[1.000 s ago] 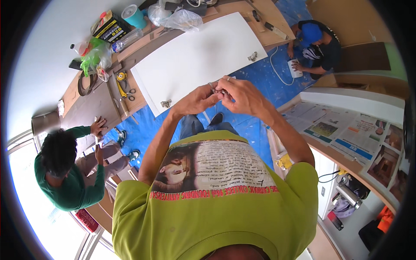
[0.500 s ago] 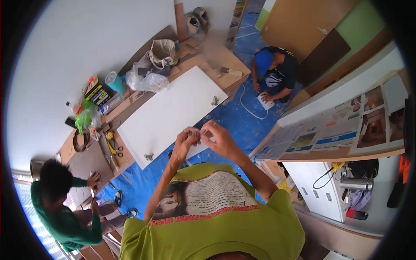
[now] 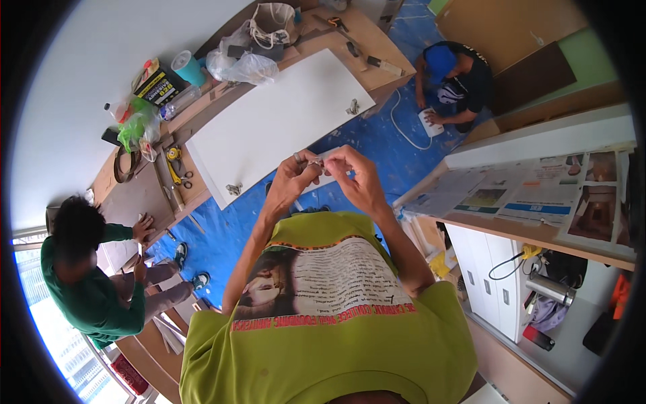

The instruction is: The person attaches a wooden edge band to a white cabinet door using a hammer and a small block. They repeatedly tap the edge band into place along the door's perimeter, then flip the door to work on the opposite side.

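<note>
My left hand [image 3: 293, 180] is closed, pinching a small greyish piece [image 3: 316, 161] between thumb and fingers; it is too small for me to name. My right hand [image 3: 354, 176] meets it from the other side, its fingertips pinched together at the piece. Whether they grip the same piece or something tiny of their own is hidden. Just beyond my hands, a white panel [image 3: 269, 121] lies on the wooden worktop. It bears a metal hinge [image 3: 353, 106] near its right end and another hinge [image 3: 233, 190] near its left corner.
At left, a person in green [image 3: 94, 283] works at the worktop's end. Another in a blue cap [image 3: 444, 64] crouches beyond, holding a white box with a cord. Scissors [image 3: 182, 180], plastic bags [image 3: 252, 69] and a turquoise cup [image 3: 188, 69] lie along the worktop. A newspaper-covered shelf [image 3: 511, 185] stands right.
My view has shifted, so the panel and worktop sit higher in the picture. My hands stay together at the small piece, with the right fingers now closer around it.
</note>
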The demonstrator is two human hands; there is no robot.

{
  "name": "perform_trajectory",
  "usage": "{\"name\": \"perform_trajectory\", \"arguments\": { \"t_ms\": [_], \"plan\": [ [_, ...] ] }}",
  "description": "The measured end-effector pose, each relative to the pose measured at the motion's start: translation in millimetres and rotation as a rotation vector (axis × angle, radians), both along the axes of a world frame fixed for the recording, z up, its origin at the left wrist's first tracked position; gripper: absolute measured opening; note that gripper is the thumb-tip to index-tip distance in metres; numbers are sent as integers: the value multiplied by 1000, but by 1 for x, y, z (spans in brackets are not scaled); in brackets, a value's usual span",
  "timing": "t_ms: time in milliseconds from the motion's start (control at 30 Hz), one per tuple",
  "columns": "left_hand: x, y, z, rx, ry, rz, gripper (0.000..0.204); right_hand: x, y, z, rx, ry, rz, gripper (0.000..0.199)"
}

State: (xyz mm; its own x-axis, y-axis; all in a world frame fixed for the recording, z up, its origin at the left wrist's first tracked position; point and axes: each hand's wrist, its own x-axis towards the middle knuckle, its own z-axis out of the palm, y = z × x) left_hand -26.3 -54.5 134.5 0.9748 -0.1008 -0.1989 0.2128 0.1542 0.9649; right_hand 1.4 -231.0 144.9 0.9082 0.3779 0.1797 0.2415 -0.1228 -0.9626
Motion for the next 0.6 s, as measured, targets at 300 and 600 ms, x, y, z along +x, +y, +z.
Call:
{"name": "perform_trajectory", "arguments": {
  "t_ms": [300,600],
  "plan": [
    [-14,43,-18,135,-22,-5,8,8,37,-9,65,264,119,19],
    [3,114,-20,14,-17,27,8,34,105,-8,-72,273,142,18]
  ]
}}
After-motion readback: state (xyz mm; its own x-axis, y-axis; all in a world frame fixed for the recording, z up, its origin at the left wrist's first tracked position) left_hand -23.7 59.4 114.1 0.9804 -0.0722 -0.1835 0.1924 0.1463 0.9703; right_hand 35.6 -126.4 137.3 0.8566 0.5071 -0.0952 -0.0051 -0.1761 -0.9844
